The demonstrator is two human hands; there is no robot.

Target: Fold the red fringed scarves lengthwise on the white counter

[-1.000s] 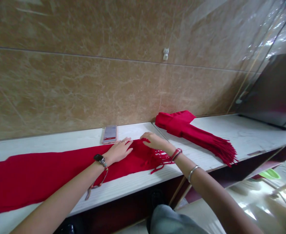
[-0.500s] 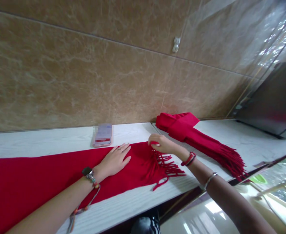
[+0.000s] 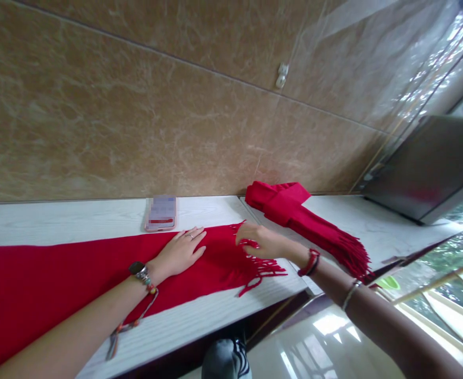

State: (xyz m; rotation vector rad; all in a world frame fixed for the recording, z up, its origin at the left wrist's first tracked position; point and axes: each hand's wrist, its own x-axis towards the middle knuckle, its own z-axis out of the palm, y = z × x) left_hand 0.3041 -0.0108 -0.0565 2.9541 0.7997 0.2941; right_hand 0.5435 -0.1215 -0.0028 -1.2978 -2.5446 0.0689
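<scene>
A long red scarf point(image 3: 77, 284) lies stretched along the white table, its fringe point(image 3: 269, 268) at the right end. My left hand point(image 3: 180, 252) rests flat on the scarf, fingers extended and thumb spread; it wears a ring and a watch. At the fringed end, my right hand point(image 3: 263, 243) has bent fingers and the thumb apart, with red cloth visible through the gap. Its fingertips are over the scarf's edge; whether they touch threads is hard to see. Beyond it lies a second, folded red scarf point(image 3: 287, 205), its fringe pointing toward the lower right.
A phone point(image 3: 160, 215) lies behind the scarf on the white table point(image 3: 58, 221). Brown marbled wall tiles point(image 3: 137, 116) rise along the back edge. A dark grey box-like object point(image 3: 432, 163) stands at the far right. The table's front edge is near my knee point(image 3: 223, 360).
The view has shifted slightly. My right hand has moved a little toward me along the fringe, leaving the far corner's threads in sight. My left hand stays flat on the scarf.
</scene>
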